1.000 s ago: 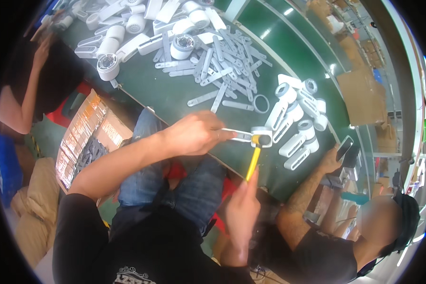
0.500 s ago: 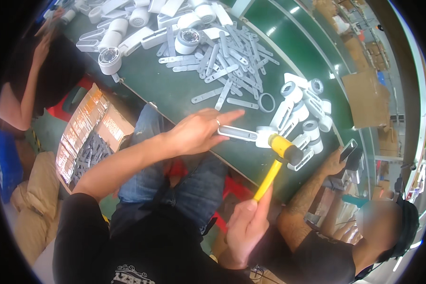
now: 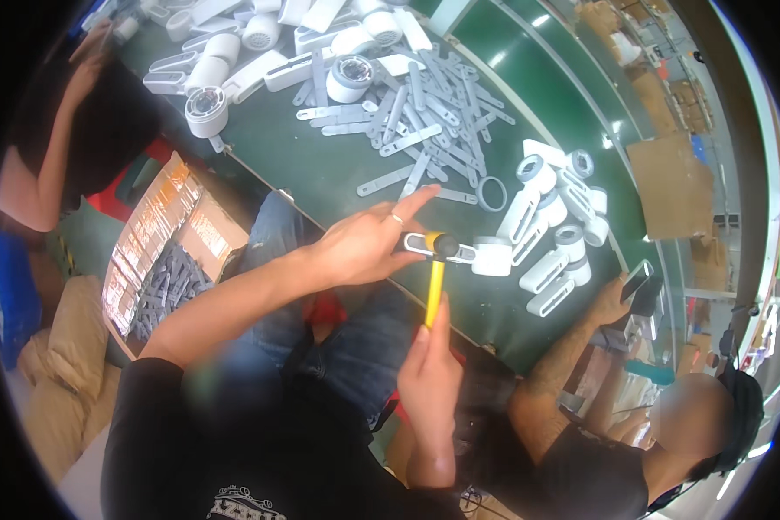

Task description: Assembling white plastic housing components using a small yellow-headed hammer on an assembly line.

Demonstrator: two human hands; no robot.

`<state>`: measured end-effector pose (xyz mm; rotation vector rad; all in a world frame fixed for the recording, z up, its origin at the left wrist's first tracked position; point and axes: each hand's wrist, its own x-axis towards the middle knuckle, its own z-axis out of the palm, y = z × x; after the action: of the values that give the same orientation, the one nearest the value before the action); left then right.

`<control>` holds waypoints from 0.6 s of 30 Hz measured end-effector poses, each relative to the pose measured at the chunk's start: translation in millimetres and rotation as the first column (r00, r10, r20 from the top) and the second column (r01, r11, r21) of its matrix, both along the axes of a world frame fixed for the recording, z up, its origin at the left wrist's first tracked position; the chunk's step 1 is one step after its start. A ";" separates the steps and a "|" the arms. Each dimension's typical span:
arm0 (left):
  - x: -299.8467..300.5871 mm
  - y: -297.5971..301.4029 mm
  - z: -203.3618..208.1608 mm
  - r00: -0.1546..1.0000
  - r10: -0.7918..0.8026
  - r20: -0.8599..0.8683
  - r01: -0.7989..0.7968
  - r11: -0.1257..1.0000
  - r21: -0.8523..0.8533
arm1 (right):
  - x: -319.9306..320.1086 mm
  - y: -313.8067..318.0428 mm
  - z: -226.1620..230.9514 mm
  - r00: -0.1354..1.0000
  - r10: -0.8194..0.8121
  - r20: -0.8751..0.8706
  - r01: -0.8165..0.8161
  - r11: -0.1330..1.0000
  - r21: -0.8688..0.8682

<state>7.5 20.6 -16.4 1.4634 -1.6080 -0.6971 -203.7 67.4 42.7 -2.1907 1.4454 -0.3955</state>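
My left hand point(image 3: 361, 246) steadies the near end of a white plastic housing point(image 3: 492, 256), a round cup with a long handle, lying on the green table point(image 3: 321, 178). Its thumb and curled fingers pinch the handle tip while the index finger points out. A grey strip is set into the handle's face. In my right hand point(image 3: 431, 373) is a mallet point(image 3: 435, 290) with a yellow shaft and a yellow head with black end. The mallet head is over the handle, hiding part of the strip; whether it touches cannot be seen.
Loose grey strips point(image 3: 425, 139) are heaped beyond my left hand, with a grey ring point(image 3: 491, 194) beside them. White housings point(image 3: 550, 204) cluster on the right, more at far left. A cardboard box point(image 3: 160, 251) of dark strips stands by my left arm. A co-worker point(image 3: 581, 442) sits right.
The mallet has swung left, from above the round cup to over the handle's strip, as my right hand moved left and up. My left hand stays at the handle tip.
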 end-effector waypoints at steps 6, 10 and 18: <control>7.5 1.6 -8.9 0.998 0.001 0.070 0.029 0.902 -0.432 | -36.3 -20.3 -18.6 0.785 -0.204 0.585 0.143 0.978 0.149; 46.1 44.1 22.8 0.982 0.169 0.089 -0.096 0.841 -0.533 | -41.3 -58.7 -32.4 0.597 -0.404 0.693 0.217 0.913 0.345; 234.5 125.6 77.1 0.317 0.947 0.053 -0.904 0.319 -0.284 | -29.5 -71.9 -47.0 0.540 -0.461 0.704 0.155 0.877 0.455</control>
<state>242.0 146.1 60.7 2.0058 -0.6147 0.3449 -233.2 -4.5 -4.3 -1.1547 1.2182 -1.0237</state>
